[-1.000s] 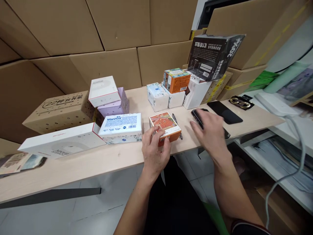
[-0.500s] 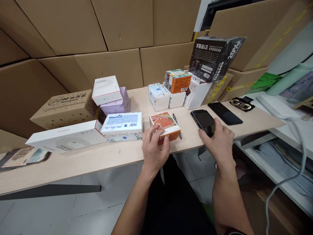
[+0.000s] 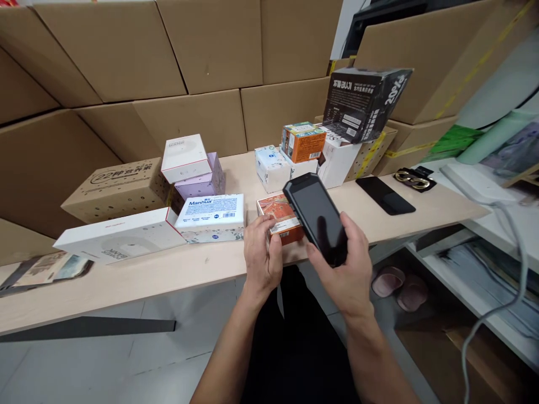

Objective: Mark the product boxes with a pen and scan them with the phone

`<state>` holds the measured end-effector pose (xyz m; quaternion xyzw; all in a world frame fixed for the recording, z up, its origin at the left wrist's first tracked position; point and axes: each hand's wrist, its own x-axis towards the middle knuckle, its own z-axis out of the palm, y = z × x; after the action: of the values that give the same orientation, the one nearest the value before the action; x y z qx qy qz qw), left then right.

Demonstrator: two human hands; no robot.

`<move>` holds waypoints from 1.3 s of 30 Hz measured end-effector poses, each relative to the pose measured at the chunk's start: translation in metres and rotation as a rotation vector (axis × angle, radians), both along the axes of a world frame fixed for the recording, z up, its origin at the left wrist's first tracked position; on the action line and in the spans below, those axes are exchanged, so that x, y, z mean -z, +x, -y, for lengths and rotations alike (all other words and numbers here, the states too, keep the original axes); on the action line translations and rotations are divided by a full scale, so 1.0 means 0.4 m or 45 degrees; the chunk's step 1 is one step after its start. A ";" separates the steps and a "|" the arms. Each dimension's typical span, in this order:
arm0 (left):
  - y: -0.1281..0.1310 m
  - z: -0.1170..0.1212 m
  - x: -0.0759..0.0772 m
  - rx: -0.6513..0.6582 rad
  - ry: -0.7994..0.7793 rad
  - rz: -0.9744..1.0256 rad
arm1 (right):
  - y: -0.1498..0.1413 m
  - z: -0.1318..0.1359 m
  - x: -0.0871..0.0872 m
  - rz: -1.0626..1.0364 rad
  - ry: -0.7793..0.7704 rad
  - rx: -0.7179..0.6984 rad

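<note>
My right hand is closed round a black rugged smartphone, held up and tilted above the table's front edge, dark screen towards me. My left hand grips the near left corner of a small orange box with a printed top, which rests on the table. The phone hides the right part of this box. To the left of my left hand lies a white "Manhua" tissue pack.
A long white box, a brown carton and stacked white and purple boxes stand left. Behind are tissue packs, an orange box and a black box. A second phone and gold-coloured object lie right.
My right hand has picked the rugged phone up off the table and brought it left, over the right side of the orange box. My left hand has stayed at the box.
</note>
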<state>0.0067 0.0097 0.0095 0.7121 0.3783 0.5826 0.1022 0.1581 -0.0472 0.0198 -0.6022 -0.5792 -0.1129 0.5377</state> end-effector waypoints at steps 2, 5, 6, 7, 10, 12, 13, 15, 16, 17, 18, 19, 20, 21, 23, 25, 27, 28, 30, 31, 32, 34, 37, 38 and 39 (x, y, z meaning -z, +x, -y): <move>-0.002 0.000 0.001 0.017 -0.020 0.055 | -0.027 -0.010 0.001 0.042 0.041 -0.028; -0.001 -0.001 0.006 0.033 -0.028 0.099 | -0.055 -0.028 0.015 0.093 0.068 -0.030; 0.000 -0.002 0.007 0.034 -0.028 0.104 | -0.062 -0.032 0.021 0.104 0.066 -0.028; 0.000 -0.002 0.009 0.032 -0.030 0.106 | -0.067 -0.035 0.026 0.113 0.060 -0.026; -0.001 -0.002 0.012 0.014 -0.050 0.091 | -0.076 -0.038 0.033 0.121 0.028 -0.014; -0.002 -0.001 0.011 0.005 -0.053 0.064 | -0.078 -0.035 0.032 0.121 0.001 -0.009; -0.002 -0.001 0.010 0.004 -0.050 0.048 | -0.078 -0.033 0.030 0.120 -0.014 -0.010; -0.003 0.000 0.007 0.008 -0.038 0.023 | -0.078 -0.030 0.026 0.112 -0.043 -0.013; -0.003 0.001 0.006 0.010 -0.031 0.014 | -0.078 -0.029 0.025 0.108 -0.053 -0.013; -0.003 0.001 0.005 0.010 -0.027 0.006 | -0.079 -0.029 0.024 0.105 -0.059 -0.013; -0.004 0.001 0.005 0.008 -0.022 0.000 | -0.079 -0.028 0.023 0.102 -0.062 -0.012; -0.003 0.000 0.006 0.004 -0.019 -0.004 | -0.079 -0.028 0.023 0.101 -0.060 -0.011; -0.003 0.000 0.006 0.000 -0.014 -0.007 | -0.079 -0.028 0.023 0.102 -0.060 -0.009; -0.003 -0.001 0.007 -0.002 -0.010 -0.008 | -0.079 -0.029 0.023 0.103 -0.061 -0.009; -0.003 -0.002 0.009 -0.002 0.001 -0.005 | -0.079 -0.029 0.023 0.104 -0.069 -0.011; -0.003 -0.002 0.009 0.002 0.007 0.000 | -0.078 -0.028 0.022 0.104 -0.074 -0.014; -0.003 -0.001 0.008 0.004 0.005 0.006 | -0.076 -0.028 0.022 0.102 -0.078 -0.018; -0.003 -0.001 0.007 0.005 0.002 0.011 | -0.075 -0.028 0.021 0.101 -0.081 -0.020; -0.003 -0.001 0.007 0.008 0.004 0.021 | -0.073 -0.027 0.021 0.108 -0.079 -0.026; -0.004 -0.001 0.007 0.010 0.008 0.026 | -0.072 -0.027 0.021 0.115 -0.072 -0.028; -0.004 -0.001 0.007 0.009 0.013 0.030 | -0.071 -0.027 0.021 0.123 -0.064 -0.028; -0.004 -0.001 0.007 0.004 0.020 0.029 | -0.069 -0.028 0.021 0.137 -0.050 -0.024; -0.003 -0.003 0.007 -0.012 0.025 0.020 | -0.069 -0.029 0.019 0.144 -0.050 -0.023; -0.003 -0.004 0.007 -0.016 0.026 0.016 | -0.069 -0.030 0.017 0.147 -0.051 -0.023; -0.002 -0.005 0.007 -0.019 0.029 0.012 | -0.070 -0.030 0.016 0.151 -0.051 -0.022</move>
<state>0.0058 0.0115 0.0068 0.7075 0.3765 0.5910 0.0914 0.1302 -0.0352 0.0135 -0.6000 -0.6172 -0.1321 0.4915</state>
